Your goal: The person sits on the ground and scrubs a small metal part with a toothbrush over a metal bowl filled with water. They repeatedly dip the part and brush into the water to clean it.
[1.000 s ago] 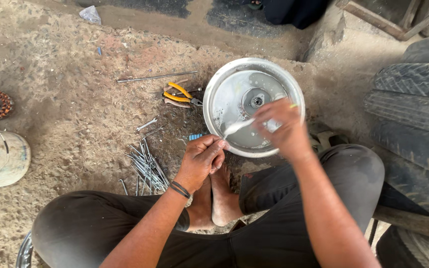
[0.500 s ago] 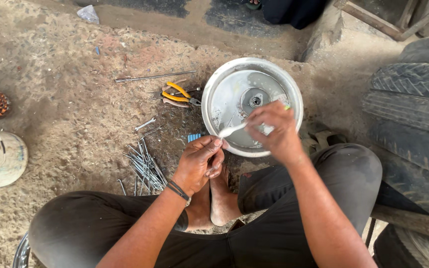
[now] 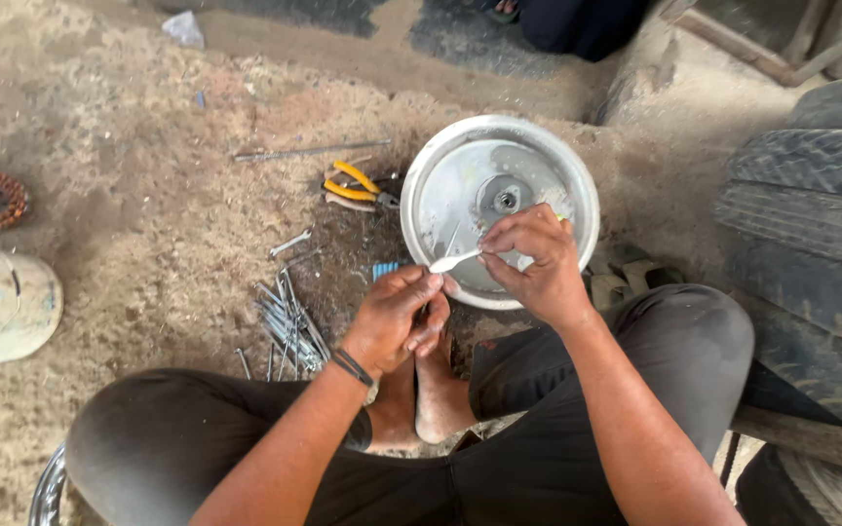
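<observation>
Down on the dirt floor (image 3: 129, 195), both hands pinch a thin white strip (image 3: 455, 261): left hand (image 3: 400, 317) on its near end, right hand (image 3: 536, 261) over the round metal cover's (image 3: 421, 185) near rim. Pliers (image 3: 355, 185) and spokes (image 3: 289, 326) lie just left; tyres (image 3: 811, 224) crowd the right.

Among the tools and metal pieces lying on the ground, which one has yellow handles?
The pliers, lying just left of the round metal hub cover. The long thin rod above them and the pile of spokes are bare grey metal.
</observation>
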